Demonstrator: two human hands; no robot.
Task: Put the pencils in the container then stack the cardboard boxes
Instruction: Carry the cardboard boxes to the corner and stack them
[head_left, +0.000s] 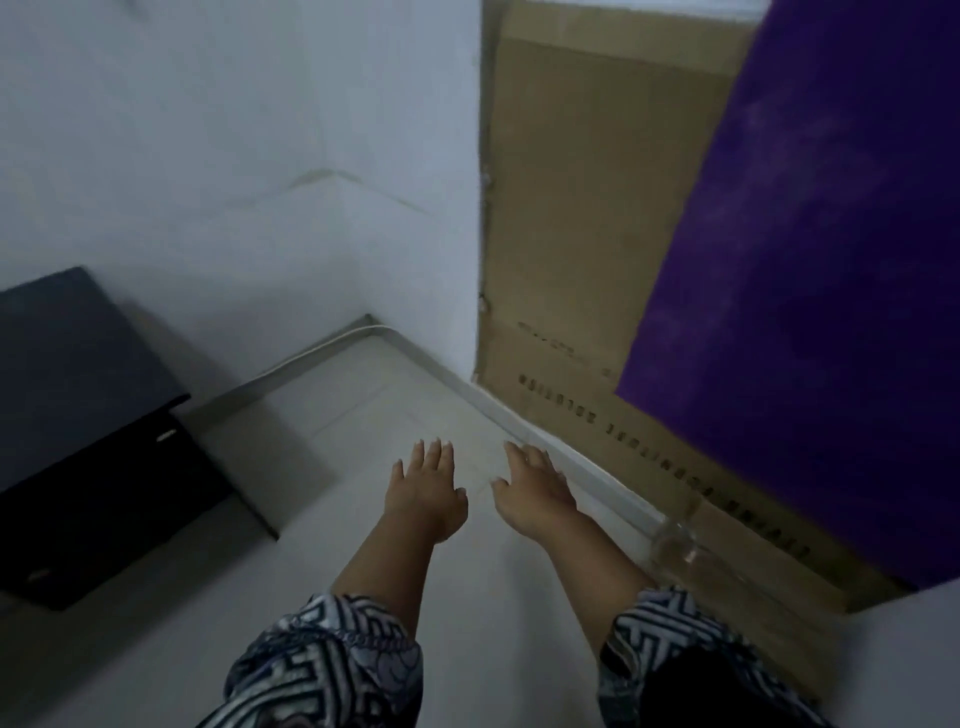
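Observation:
My left hand and my right hand reach forward side by side over the pale floor, palms down, fingers spread, holding nothing. A tall flat cardboard box leans against the white wall on the right, partly covered by a purple cloth. A clear glass container stands on the floor at the foot of the cardboard, to the right of my right forearm. No pencils are in view.
A black low cabinet stands on the left by the wall. A white cable runs along the skirting in the room corner. Patterned sleeves cover my upper arms at the bottom.

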